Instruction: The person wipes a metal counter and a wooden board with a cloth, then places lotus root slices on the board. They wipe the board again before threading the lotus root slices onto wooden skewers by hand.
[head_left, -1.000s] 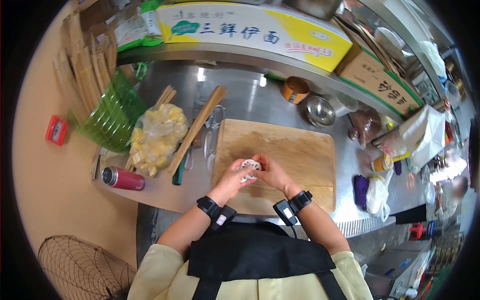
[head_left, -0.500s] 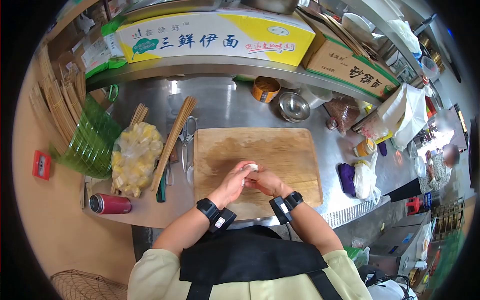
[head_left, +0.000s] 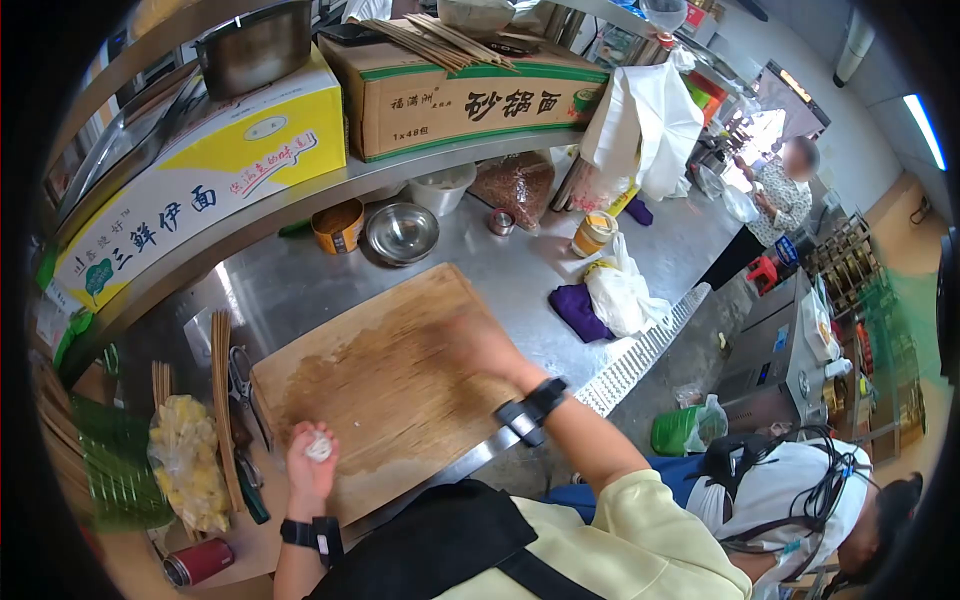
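Note:
My left hand (head_left: pixel 312 462) is at the near left corner of the wooden board (head_left: pixel 370 370), its fingers curled around a small crumpled white thing (head_left: pixel 319 447). Over the right part of the board, my right hand (head_left: pixel 475 345) is smeared by motion, so its fingers cannot be made out. Damp patches darken the board's left side. Scissors (head_left: pixel 240 375) and a bundle of wooden sticks (head_left: pixel 222 400) lie left of the board, beside a clear bag of yellow pieces (head_left: pixel 188 465).
Behind the board stand a steel bowl (head_left: pixel 402 233) and an orange tin (head_left: pixel 338 226). A purple cloth (head_left: pixel 580 312) and white bag (head_left: pixel 625 295) lie right. A red cup (head_left: pixel 200 562) is near left. One person (head_left: pixel 785 200) stands beyond; another (head_left: pixel 800 500) is close on the right.
The view has swung to the right. My hands, together over the board before, are now apart, the white thing staying in my left hand. A person has come into view at the lower right.

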